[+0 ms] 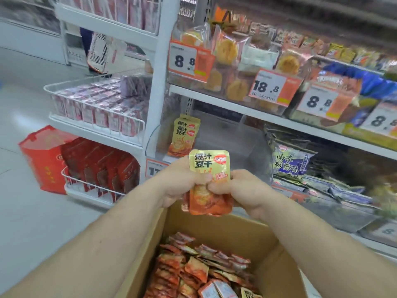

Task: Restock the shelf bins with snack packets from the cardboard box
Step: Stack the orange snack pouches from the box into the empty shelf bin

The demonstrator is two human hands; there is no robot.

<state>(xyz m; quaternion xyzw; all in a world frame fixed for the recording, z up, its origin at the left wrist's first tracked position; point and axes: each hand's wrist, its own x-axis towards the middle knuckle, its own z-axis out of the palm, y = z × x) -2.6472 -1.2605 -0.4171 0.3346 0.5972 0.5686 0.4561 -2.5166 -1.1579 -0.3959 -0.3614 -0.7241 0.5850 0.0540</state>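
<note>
— What does the packet look like?
— A small flat foil snack packet (210, 181), pale gold on top with bold black characters and a red logo, orange-red below with a picture of the food. It stands upright, face toward the camera, above the far edge of the open brown cardboard box (217, 229).
— Is it one packet?
— A second edge shows behind its lower left, so likely a thin stack; I cannot tell how many.
— And the hands?
— Both grip it at mid-height. The left hand (180, 181) curls in from the left, the right hand (238, 188) from the right, thumbs pressed on the front and nearly touching. Both forearms reach forward over the box.
— What is in the box?
— A loose heap of the same orange-red packets (199, 267).
— And the shelf?
— Two matching gold and orange packets (184, 136) lean in the left front corner of the clear plastic shelf bin (236, 138), just beyond the hands.
</note>
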